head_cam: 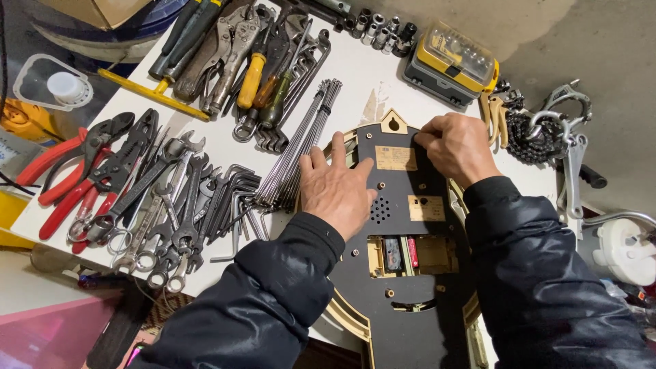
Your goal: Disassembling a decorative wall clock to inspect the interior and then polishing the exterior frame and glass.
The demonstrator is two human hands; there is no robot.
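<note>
A dark clock back panel (410, 273) with a cream rim lies face down on the white table (383, 75), reaching from the near edge toward the middle. Its open battery compartment (412, 255) sits in the near half, with a round speaker grille (380, 210) just beyond it. The left hand (336, 188) rests flat on the panel's left side, fingers spread and loose, gripping nothing. Farther off, the right hand (456, 147) is curled at the panel's upper right edge, fingertips pinched against it near a tan label (395, 158). Left of the panel lie a bundle of thin metal rods (301, 140), hex keys (236, 198) and combination wrenches (167, 219), with red-handled pliers (72, 178) at the far left. At the far side sit screwdrivers (256, 75), sockets (383, 31) and a yellow bit case (454, 61).
</note>
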